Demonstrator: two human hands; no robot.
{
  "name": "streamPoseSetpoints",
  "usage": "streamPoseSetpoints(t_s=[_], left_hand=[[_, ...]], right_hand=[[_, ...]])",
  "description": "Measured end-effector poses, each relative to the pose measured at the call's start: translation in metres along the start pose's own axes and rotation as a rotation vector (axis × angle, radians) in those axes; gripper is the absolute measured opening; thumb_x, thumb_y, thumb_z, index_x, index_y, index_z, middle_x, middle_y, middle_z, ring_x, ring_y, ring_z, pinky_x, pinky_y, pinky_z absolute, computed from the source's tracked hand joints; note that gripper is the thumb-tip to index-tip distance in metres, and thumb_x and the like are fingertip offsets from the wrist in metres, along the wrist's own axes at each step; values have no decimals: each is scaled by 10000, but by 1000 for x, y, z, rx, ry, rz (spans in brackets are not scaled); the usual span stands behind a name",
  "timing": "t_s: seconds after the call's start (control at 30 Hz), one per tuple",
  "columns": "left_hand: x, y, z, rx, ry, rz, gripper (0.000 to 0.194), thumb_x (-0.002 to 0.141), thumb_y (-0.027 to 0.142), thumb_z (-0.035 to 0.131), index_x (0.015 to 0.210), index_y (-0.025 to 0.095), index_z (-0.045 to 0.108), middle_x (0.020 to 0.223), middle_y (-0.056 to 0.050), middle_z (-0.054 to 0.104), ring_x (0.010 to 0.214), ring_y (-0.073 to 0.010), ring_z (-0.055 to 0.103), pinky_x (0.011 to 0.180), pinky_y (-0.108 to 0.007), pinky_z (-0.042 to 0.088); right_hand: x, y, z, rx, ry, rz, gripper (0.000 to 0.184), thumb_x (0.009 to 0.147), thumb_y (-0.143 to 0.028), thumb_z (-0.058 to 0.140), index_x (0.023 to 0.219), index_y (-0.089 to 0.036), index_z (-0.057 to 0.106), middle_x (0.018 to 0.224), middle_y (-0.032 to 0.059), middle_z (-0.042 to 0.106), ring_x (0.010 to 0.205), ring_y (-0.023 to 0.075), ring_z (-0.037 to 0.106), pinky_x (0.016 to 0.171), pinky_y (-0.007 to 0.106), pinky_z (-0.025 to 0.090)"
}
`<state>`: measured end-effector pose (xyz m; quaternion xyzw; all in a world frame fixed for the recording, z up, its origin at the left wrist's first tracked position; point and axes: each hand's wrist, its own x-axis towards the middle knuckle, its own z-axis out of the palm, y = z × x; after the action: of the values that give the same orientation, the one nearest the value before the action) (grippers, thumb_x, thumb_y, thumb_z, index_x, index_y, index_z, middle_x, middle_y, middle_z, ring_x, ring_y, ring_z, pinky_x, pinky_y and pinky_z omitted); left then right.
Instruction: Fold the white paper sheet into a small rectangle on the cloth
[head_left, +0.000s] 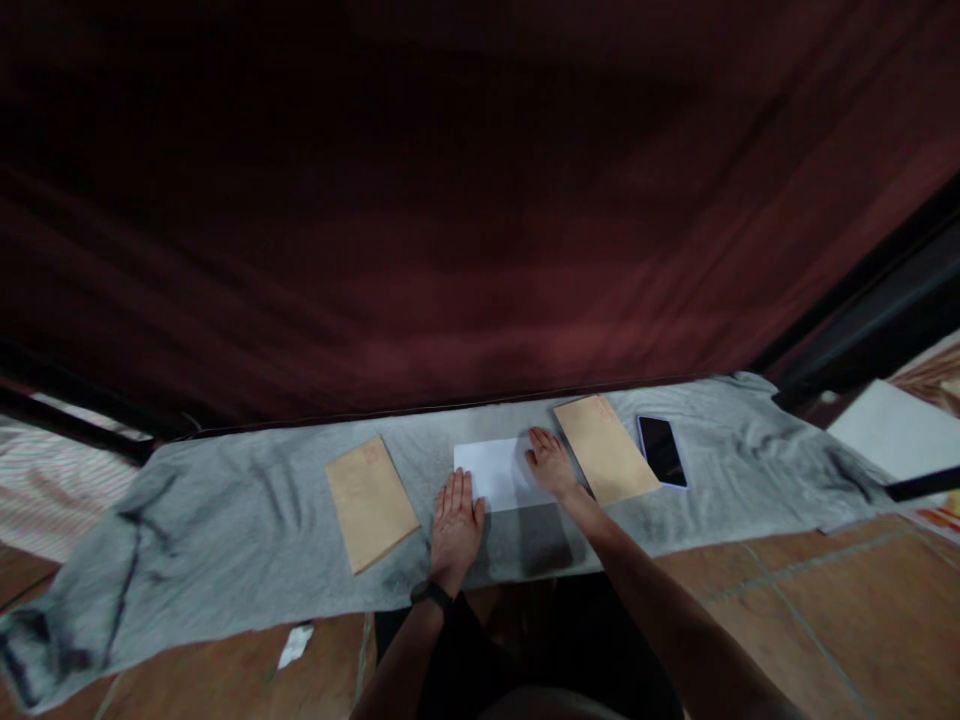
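A white sheet of paper (499, 473) lies flat on the grey cloth in front of me. My left hand (456, 520), with a dark watch at the wrist, rests palm down at the sheet's left edge, fingers stretched out. Over the sheet's right end lies my right hand (550, 463), also flat, its fingers extended. Just right of that hand is a brown envelope (609, 450), partly hidden by my wrist. Another brown envelope (373, 505) sits to the left of my left hand, apart from it.
Right of the envelopes lies a phone (662, 452) with a dark screen. The grey cloth (247, 530) covers a long narrow surface. Behind it hangs a dark red curtain (465, 250). A crumpled white scrap (295, 646) is on the tiled floor (810, 600). A white board-like piece (896, 430) stands far right.
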<state>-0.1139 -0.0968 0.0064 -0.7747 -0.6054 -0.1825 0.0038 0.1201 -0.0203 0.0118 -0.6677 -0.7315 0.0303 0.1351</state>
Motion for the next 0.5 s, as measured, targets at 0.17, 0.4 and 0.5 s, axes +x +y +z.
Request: streamPoseSetpoints(t_s=[0.17,0.4,0.5], left_hand=[[0,-3,-1,-22,19,-1,544,1003,338,336,1493,105,387,1527,-156,438,1450,-268,351,1165,-477,341],[-1,-6,-2,-84,28,-1,520,1008,325,343,1479,110,400,1513,-165,456,1422,-266,399,1157,-468,360],[-1,-7,-3,-147,41,-22,527,1018,341,324,1502,137,361,1519,-146,452,1424,-251,397,1162,-460,356]], right_hand=[[35,-8,-16,24,-120,-14,434,877,-276,599,1301,-189,619,1332,121,614,1232,263,527,1091,407,335],[58,-10,-35,191,-283,76,269,736,-261,782,994,-214,723,1177,86,677,1152,272,569,997,414,423],[56,-3,-46,365,-306,147,134,808,-285,732,888,-181,703,1039,56,703,1011,219,628,928,390,466]])
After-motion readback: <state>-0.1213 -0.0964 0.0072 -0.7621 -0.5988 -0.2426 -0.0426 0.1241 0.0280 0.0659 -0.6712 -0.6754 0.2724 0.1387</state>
